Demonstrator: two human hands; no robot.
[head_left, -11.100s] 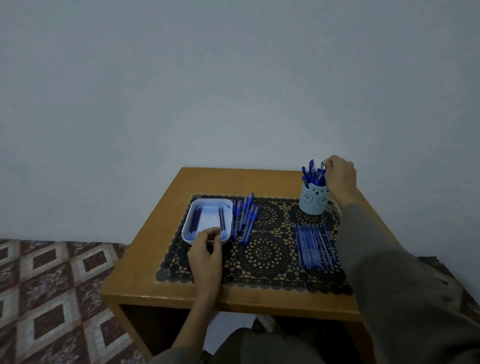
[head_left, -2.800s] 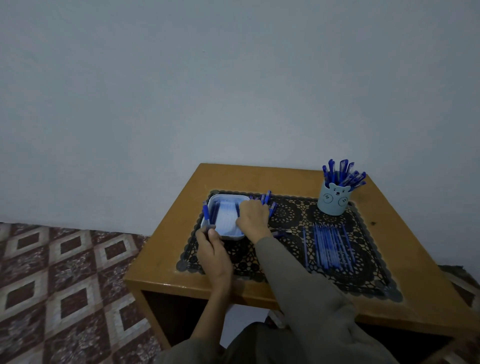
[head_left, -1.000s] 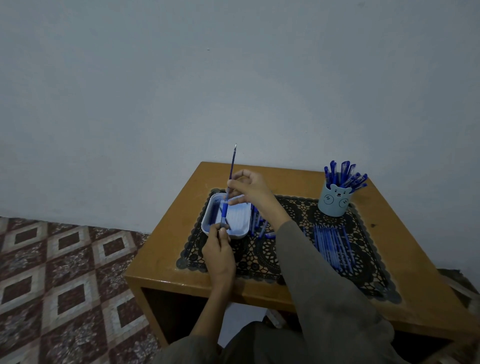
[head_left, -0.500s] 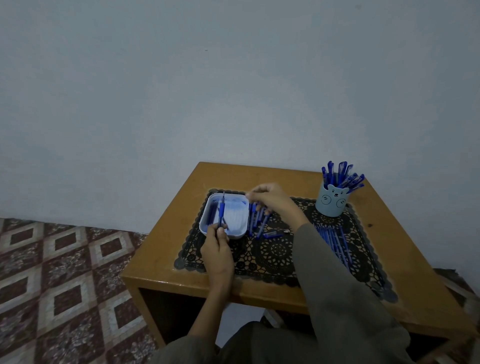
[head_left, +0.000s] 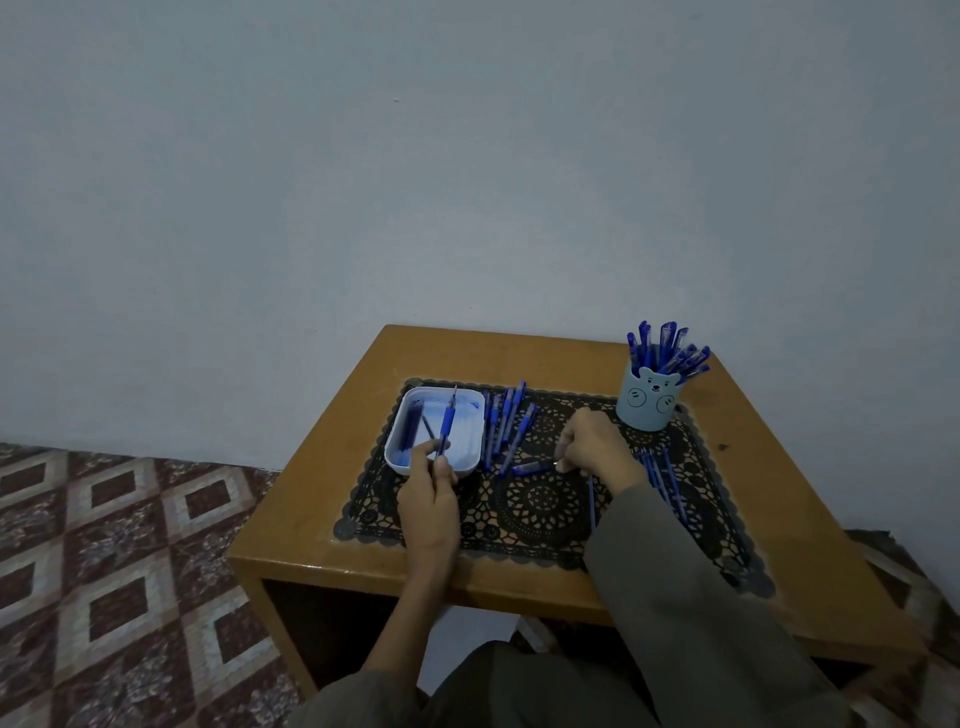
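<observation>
My left hand (head_left: 428, 493) pinches a blue pen (head_left: 448, 422) and holds it upright over the white tray (head_left: 402, 457), which has a few thin refills in it. My right hand (head_left: 597, 447) lies on the black lace mat (head_left: 540, 514), its fingertips on a small blue pen part (head_left: 531, 468). A row of blue pens (head_left: 506, 426) lies just right of the tray. Thin blue refills (head_left: 665, 478) lie by my right wrist, partly hidden by the sleeve. A light blue bear cup (head_left: 648, 399) full of pens stands at the back right.
The wooden table (head_left: 519, 358) stands against a plain wall (head_left: 467, 182). Patterned floor tiles (head_left: 114, 571) lie to the left. My lap shows below the table's front edge.
My right hand has moved from the pens beside the tray rightwards to the middle of the mat, onto the small pen part. My left hand still holds the pen over the tray.
</observation>
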